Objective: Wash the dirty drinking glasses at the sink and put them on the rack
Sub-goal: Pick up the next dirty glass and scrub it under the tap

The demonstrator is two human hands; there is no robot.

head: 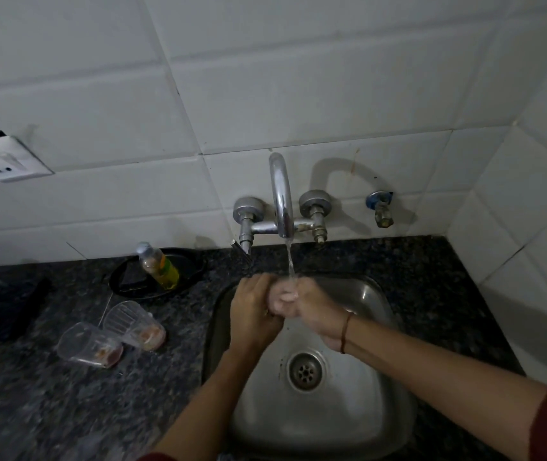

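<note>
Pressing together under the thin stream (290, 261), left hand (254, 312) and right hand (313, 316) blur over the smooth steel sink (348, 414)

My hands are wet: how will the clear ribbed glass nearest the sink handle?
The clear ribbed glass lies on its side, so a nudge may roll it. Probably rigid and breakable; its ribs may aid a wet grip.

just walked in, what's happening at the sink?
A person has the left hand and right hand together under the running tap over the sink. What is between them is blurred; it may be a glass. Two glasses with residue, the near glass and the far glass, wait on the counter left of the sink.
</note>
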